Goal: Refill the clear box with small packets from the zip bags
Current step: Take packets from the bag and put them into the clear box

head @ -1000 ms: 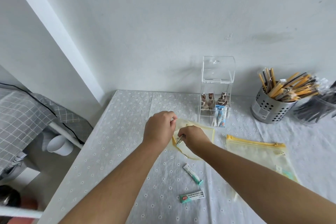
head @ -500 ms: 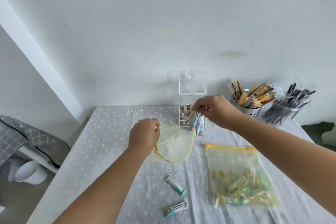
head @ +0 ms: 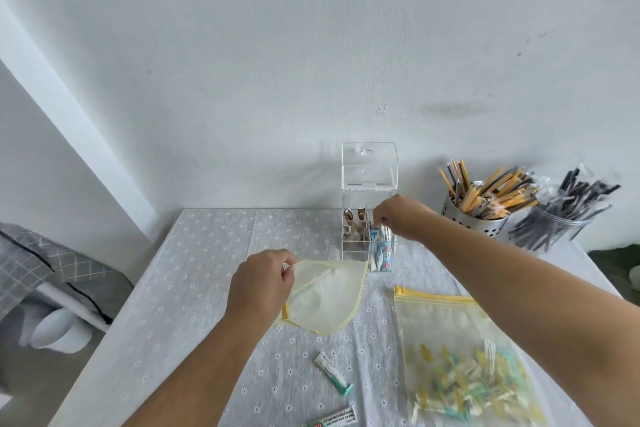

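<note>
At the back of the table, the right hand is pinching a couple of small packets and lowering them into the clear box's right-front slot, so this looks like the drop-in step. The left hand grips the mouth of the near-empty zip bag. Next move: let go, then grab more, probably from the full zip bag.

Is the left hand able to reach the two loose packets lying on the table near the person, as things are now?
Probably not at once. The left hand is pinching the open zip bag. The two loose packets lie uncovered on the cloth, so the way is free once it lets go.
</note>
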`<act>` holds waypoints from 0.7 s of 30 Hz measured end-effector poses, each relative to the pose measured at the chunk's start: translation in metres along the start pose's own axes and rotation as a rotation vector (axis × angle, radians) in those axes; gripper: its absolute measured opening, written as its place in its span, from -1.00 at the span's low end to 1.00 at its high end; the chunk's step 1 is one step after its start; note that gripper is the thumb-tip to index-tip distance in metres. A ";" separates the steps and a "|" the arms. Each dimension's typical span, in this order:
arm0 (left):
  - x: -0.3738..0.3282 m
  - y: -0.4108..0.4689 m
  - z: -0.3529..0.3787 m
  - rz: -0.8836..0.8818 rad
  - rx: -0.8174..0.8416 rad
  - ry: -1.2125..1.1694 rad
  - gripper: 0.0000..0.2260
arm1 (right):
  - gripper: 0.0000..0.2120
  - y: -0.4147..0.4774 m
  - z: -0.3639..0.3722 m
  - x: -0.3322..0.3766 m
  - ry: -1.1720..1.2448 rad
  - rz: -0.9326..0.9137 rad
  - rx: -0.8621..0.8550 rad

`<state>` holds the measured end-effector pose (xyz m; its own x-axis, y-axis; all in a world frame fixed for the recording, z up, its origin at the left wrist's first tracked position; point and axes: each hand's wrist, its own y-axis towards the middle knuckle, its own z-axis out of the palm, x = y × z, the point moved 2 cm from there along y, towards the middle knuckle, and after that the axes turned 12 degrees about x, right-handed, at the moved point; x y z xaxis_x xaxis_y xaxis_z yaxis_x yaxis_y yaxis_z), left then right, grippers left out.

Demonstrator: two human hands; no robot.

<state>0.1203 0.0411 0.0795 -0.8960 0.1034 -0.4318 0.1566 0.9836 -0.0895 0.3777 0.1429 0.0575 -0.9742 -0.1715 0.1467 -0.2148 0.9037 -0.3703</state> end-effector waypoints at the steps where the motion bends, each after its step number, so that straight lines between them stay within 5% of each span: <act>1: -0.001 0.000 0.001 0.005 -0.001 -0.005 -0.87 | -0.63 0.004 0.004 0.001 -0.015 -0.011 0.035; 8: -0.005 -0.001 0.005 0.028 0.006 -0.011 -0.88 | -0.56 0.017 0.025 0.002 -0.014 0.017 0.088; 14: -0.007 -0.001 0.002 0.019 0.012 -0.021 -0.87 | -0.74 0.015 0.012 -0.010 0.135 0.010 0.038; 21: -0.008 -0.002 0.003 0.013 0.023 -0.022 -0.87 | -0.65 0.012 0.006 -0.011 0.146 0.057 -0.074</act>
<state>0.1280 0.0374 0.0801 -0.8847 0.1125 -0.4524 0.1779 0.9785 -0.1045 0.3855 0.1531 0.0461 -0.9631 -0.0651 0.2610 -0.1485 0.9377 -0.3141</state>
